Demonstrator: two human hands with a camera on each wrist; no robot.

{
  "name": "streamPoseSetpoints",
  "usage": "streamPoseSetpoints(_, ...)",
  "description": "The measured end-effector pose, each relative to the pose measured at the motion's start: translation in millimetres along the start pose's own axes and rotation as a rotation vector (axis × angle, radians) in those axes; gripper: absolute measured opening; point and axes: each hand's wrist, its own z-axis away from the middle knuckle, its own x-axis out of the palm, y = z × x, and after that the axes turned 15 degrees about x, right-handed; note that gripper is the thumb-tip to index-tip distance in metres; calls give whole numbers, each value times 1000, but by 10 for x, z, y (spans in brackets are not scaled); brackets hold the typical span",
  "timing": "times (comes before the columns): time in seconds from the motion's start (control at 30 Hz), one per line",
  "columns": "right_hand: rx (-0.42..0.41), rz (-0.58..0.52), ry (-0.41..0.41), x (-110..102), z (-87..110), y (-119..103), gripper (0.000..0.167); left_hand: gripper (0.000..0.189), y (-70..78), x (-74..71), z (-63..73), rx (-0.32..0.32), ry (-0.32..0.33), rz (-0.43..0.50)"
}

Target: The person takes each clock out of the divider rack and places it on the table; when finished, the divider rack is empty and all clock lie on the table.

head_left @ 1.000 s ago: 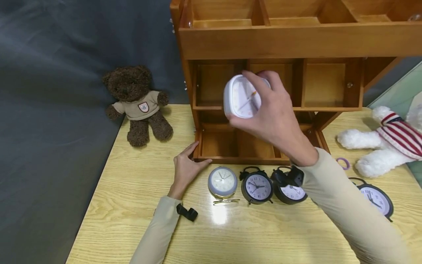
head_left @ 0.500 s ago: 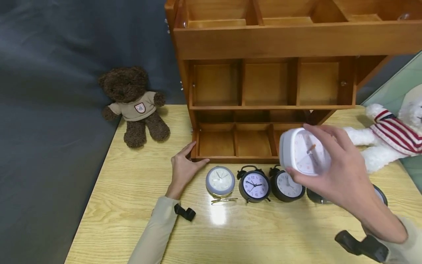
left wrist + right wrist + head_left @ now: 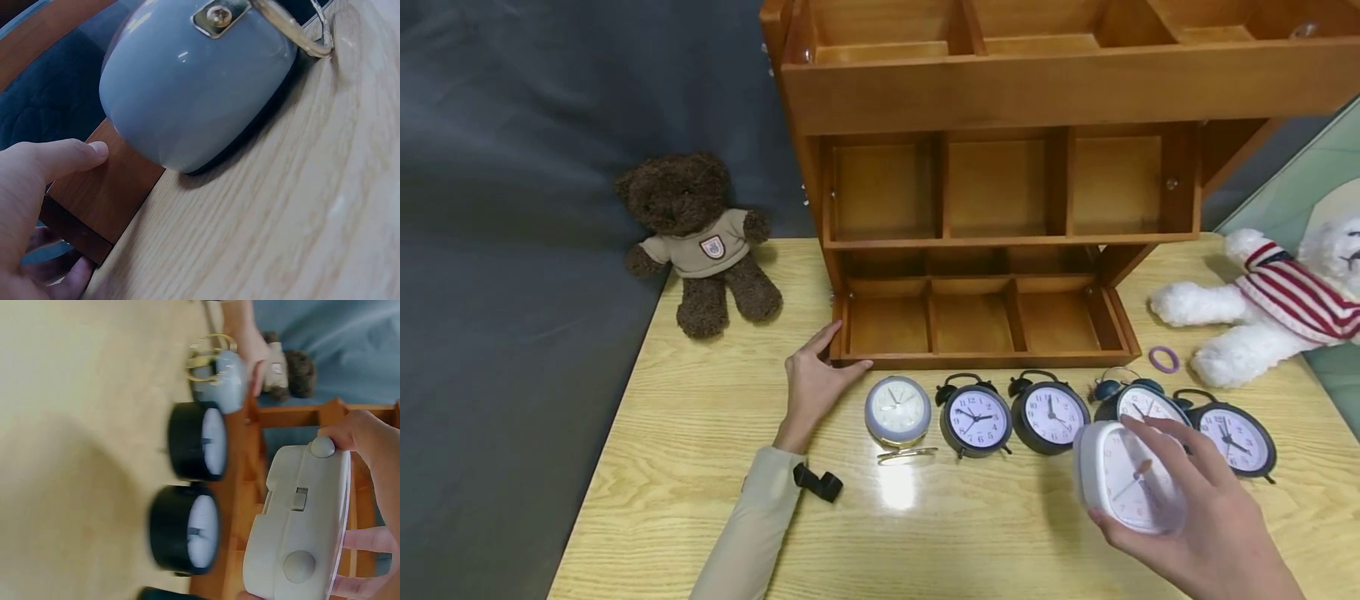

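Note:
My right hand (image 3: 1217, 521) grips a white rounded-square alarm clock (image 3: 1131, 479) by its edges, above the table at the front right. Its back, with round feet, shows in the right wrist view. At the lower left corner of the wooden shelf (image 3: 985, 363), my left hand (image 3: 815, 383) grips the frame, thumb on the front board and fingers round the side. Just right of that hand stands a grey-blue clock (image 3: 898, 408) with a gold stand. Along the shelf's front follow black twin-bell clocks (image 3: 977, 419), a dark teal one (image 3: 1150, 404) partly covered by my right hand, and another black clock (image 3: 1236, 437).
A brown teddy bear (image 3: 692, 242) in a beige shirt sits at the left, by a dark curtain (image 3: 512, 250). On the right lies a white plush toy (image 3: 1292, 300) in a striped top, with a purple ring (image 3: 1163, 359) near it. The shelf has three visible tiers of compartments.
My right hand has carried the white alarm clock from in front of the middle tier down and to the right, to the front of the table. My left hand stays at the shelf corner.

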Motion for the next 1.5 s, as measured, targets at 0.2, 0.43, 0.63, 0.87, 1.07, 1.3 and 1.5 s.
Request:
streamPoseSetpoints(0.2,-51,5,7,263,172,223,107,73,10,5,12,5,2,8)
streamPoseSetpoints(0.43,-78,-19,-3,509,248,387,106,72,19,2,2,15,13,9)
streamPoseSetpoints(0.63,-114,-57,19,663,225,446,89,72,16,8,-1,12,1,-7)
streamPoseSetpoints(0.87,-71,19,-6,708,224,462,85,73,18,2,6,-13,-23,3)
streamPoseSetpoints(1.07,-55,35,-36,700,221,450,84,74,8,1,23,-15,-2,5)
streamPoseSetpoints(1.3,-91,-7,-56,726,207,485,83,73,-8,-6,23,11,-16,-12)
streamPoseSetpoints(1.5,-23,70,-65,540,253,445,93,70,86,-122,-41,77,-97,-28)
